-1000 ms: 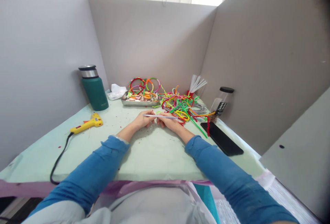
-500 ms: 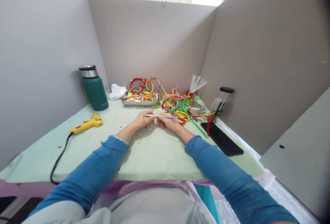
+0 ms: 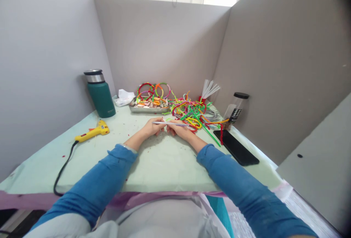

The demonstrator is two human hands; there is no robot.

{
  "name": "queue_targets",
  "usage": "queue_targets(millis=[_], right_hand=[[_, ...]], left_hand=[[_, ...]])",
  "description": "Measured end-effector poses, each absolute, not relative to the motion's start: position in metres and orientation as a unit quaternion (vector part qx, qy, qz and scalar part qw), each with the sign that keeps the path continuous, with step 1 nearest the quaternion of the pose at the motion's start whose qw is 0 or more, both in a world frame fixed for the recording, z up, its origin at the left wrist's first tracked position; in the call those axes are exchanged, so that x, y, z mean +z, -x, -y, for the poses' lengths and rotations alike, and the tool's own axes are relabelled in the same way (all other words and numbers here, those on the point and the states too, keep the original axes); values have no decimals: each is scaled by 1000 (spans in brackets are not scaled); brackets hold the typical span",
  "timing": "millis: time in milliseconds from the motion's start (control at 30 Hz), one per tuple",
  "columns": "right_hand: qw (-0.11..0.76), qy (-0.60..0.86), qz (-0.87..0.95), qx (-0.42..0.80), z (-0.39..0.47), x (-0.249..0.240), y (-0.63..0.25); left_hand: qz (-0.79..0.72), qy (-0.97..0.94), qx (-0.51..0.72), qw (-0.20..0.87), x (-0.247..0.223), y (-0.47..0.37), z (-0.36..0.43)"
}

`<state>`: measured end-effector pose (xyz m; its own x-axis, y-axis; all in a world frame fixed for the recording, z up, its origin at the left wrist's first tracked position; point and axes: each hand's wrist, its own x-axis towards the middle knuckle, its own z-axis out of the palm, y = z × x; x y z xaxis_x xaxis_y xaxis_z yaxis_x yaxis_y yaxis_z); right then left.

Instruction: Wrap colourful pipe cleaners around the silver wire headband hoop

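Grey partitions [image 3: 161,37] enclose my pale green tabletop [image 3: 170,165], where a tangle of bright fuzzy stems [image 3: 194,112] lies at back right and a green flask [image 3: 101,99] stands at back left. At centre, my left hand [image 3: 153,126] and right hand [image 3: 178,129], close together, pinch a slender pale stick [image 3: 172,123] running across both, with tiny scraps [image 3: 128,135] dotting the surface nearby.

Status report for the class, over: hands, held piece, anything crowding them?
Left hand and right hand: both holding thin pale strip. Strip nearly level across both. Tangled coloured strands close beyond right hand.
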<state>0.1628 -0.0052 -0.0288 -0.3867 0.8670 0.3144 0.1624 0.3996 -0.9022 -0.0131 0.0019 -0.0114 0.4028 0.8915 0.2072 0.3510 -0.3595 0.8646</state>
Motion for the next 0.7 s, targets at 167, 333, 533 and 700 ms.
queue_targets(millis=[167, 333, 533, 700], right_hand=[[425, 357, 722, 412, 6, -28, -163], [420, 363, 724, 409, 7, -27, -162], [420, 362, 722, 414, 6, -28, -163], [415, 365, 727, 408, 5, -28, -163]], left_hand=[[-419, -747, 349, 381, -10, 12, -1], [-418, -747, 350, 381, -10, 12, -1], [-412, -755, 346, 375, -10, 13, -1], [-413, -754, 345, 376, -11, 13, -2]])
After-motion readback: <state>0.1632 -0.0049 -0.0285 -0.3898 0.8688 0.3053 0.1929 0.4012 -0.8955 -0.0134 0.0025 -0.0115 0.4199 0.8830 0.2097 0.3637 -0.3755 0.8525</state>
